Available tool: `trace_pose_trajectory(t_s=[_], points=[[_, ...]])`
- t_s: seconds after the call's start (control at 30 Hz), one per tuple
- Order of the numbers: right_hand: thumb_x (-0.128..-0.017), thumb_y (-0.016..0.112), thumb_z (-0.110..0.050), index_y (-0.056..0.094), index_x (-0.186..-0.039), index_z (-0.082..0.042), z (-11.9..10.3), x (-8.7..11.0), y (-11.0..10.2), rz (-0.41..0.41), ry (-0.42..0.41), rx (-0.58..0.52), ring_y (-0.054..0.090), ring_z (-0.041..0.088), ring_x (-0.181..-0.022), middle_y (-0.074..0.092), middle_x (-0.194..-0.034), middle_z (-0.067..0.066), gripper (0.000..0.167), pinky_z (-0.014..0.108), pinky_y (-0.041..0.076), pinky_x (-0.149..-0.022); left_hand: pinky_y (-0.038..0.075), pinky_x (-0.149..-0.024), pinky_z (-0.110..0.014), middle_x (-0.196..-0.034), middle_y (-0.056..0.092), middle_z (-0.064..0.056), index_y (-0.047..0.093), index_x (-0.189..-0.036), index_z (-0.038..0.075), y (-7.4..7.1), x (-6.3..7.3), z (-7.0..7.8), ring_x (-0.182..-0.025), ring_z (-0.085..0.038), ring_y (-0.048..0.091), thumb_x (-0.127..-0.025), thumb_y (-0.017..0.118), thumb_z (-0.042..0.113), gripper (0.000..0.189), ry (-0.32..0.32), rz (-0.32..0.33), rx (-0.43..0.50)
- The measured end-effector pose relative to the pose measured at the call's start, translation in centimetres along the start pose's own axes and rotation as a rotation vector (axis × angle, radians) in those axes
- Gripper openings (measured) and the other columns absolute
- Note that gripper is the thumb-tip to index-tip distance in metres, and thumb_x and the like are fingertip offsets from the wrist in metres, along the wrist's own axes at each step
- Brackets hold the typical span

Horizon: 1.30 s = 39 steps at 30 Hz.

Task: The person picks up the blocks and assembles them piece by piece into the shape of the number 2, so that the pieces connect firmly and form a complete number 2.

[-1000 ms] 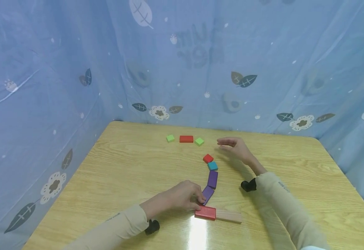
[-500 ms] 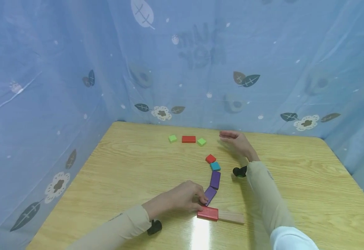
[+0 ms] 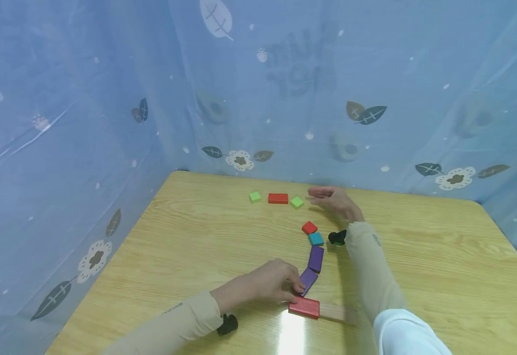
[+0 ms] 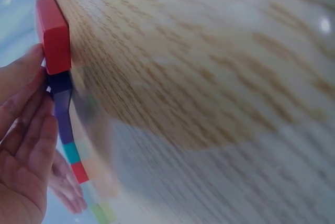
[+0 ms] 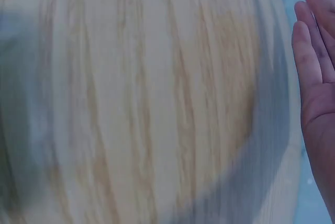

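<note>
In the head view my left hand (image 3: 276,282) is at the near end of a curved row of blocks. Its thumb touches the red block (image 3: 304,307), and a fingertip reaches the nearer purple block (image 3: 308,281). The left wrist view has the fingers fairly straight along the blocks' side, pinching nothing. Beyond lie another purple block (image 3: 316,259), a teal block (image 3: 316,239) and a small red block (image 3: 309,228). My right hand (image 3: 335,201), fingers extended and holding nothing, hovers just right of a green block (image 3: 296,202); the right wrist view shows straight fingers (image 5: 306,51).
A long red block (image 3: 278,198) and another green block (image 3: 255,197) continue to the left at the back. A plain wooden block (image 3: 338,313) adjoins the near red block on the right. Wood-grain table (image 3: 187,236); blue patterned curtain (image 3: 285,113) behind.
My right hand has moved farther back and left, closer to the green block. My left hand stays at the red and purple blocks. The whole head view has shifted slightly.
</note>
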State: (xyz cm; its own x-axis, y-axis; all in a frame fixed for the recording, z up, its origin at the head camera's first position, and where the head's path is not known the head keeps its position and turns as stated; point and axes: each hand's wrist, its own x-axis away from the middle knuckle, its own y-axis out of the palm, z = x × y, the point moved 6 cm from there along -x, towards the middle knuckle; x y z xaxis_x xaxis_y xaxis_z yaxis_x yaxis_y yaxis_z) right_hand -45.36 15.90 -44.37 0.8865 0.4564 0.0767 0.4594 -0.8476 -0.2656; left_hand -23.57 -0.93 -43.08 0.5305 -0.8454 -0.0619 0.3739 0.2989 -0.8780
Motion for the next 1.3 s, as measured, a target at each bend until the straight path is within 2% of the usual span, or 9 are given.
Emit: trace_pose_trajectory(t_s=[0.23, 0.43, 0.63, 0.73, 0.9, 1.1, 1.3], points=[[-0.088, 0.065, 0.002, 0.050, -0.134, 0.005, -0.2, -0.7, 0.6, -0.054, 0.013, 0.008, 0.038, 0.036, -0.134, 0.048, -0.139, 0.022, 0.048, 0.041, 0.038, -0.107, 0.040, -0.083, -0.003, -0.095, 0.070, 0.006, 0.075, -0.096, 0.012, -0.1, -0.3, 0.2, -0.087, 0.006, 0.060, -0.080, 0.078, 0.021, 0.018, 0.003, -0.005, -0.010], [-0.086, 0.067, 0.003, 0.053, -0.131, 0.006, -0.5, -0.9, 1.2, -0.095, -0.005, 0.023, 0.042, 0.036, -0.131, 0.050, -0.137, 0.022, 0.048, 0.038, 0.043, -0.103, 0.040, -0.084, -0.003, -0.096, 0.070, 0.007, 0.075, -0.095, 0.012, 0.0, -0.4, 0.1, -0.089, 0.006, 0.059, -0.081, 0.078, 0.021, 0.017, 0.002, -0.005, -0.010], [-0.084, 0.068, 0.005, 0.055, -0.128, 0.007, -0.8, -1.3, 1.4, -0.092, -0.015, 0.037, 0.048, 0.036, -0.126, 0.054, -0.133, 0.023, 0.045, 0.031, 0.050, -0.094, 0.041, -0.082, -0.003, -0.095, 0.070, 0.009, 0.076, -0.093, 0.012, -0.1, -0.3, -0.1, -0.088, 0.008, 0.058, -0.081, 0.077, 0.022, 0.016, 0.007, 0.010, -0.011], [-0.084, 0.067, 0.007, 0.054, -0.129, 0.009, -1.0, -1.7, 1.6, -0.125, -0.039, 0.065, 0.048, 0.037, -0.125, 0.053, -0.133, 0.025, 0.047, 0.030, 0.050, -0.094, 0.040, -0.082, -0.002, -0.095, 0.070, 0.008, 0.076, -0.093, 0.012, -0.3, -0.2, -0.1, -0.088, 0.007, 0.059, -0.081, 0.078, 0.021, 0.015, 0.016, 0.019, -0.010], [-0.083, 0.067, 0.010, 0.048, -0.133, 0.010, -1.3, -2.2, 2.1, -0.200, -0.082, 0.092, 0.045, 0.039, -0.127, 0.048, -0.137, 0.026, 0.054, 0.035, 0.045, -0.099, 0.040, -0.082, -0.002, -0.094, 0.070, 0.007, 0.075, -0.091, 0.011, -0.3, -0.2, 0.0, -0.087, 0.007, 0.059, -0.080, 0.078, 0.020, 0.014, 0.026, 0.023, -0.008], [-0.084, 0.066, 0.009, 0.048, -0.133, 0.010, -1.2, -2.4, 2.8, -0.257, -0.118, 0.131, 0.044, 0.040, -0.127, 0.047, -0.138, 0.025, 0.053, 0.040, 0.044, -0.100, 0.040, -0.082, -0.002, -0.095, 0.070, 0.009, 0.076, -0.092, 0.012, 0.0, 0.0, 0.0, -0.087, 0.009, 0.058, -0.081, 0.078, 0.020, 0.013, 0.015, 0.006, -0.005], [-0.083, 0.068, 0.008, 0.052, -0.130, 0.008, -1.1, -2.7, 3.2, -0.275, -0.139, 0.168, 0.049, 0.040, -0.123, 0.051, -0.135, 0.024, 0.050, 0.042, 0.045, -0.100, 0.040, -0.081, -0.001, -0.094, 0.069, 0.010, 0.076, -0.091, 0.013, 0.2, 0.1, 0.1, -0.087, 0.010, 0.057, -0.081, 0.078, 0.021, 0.013, 0.013, 0.009, -0.010]])
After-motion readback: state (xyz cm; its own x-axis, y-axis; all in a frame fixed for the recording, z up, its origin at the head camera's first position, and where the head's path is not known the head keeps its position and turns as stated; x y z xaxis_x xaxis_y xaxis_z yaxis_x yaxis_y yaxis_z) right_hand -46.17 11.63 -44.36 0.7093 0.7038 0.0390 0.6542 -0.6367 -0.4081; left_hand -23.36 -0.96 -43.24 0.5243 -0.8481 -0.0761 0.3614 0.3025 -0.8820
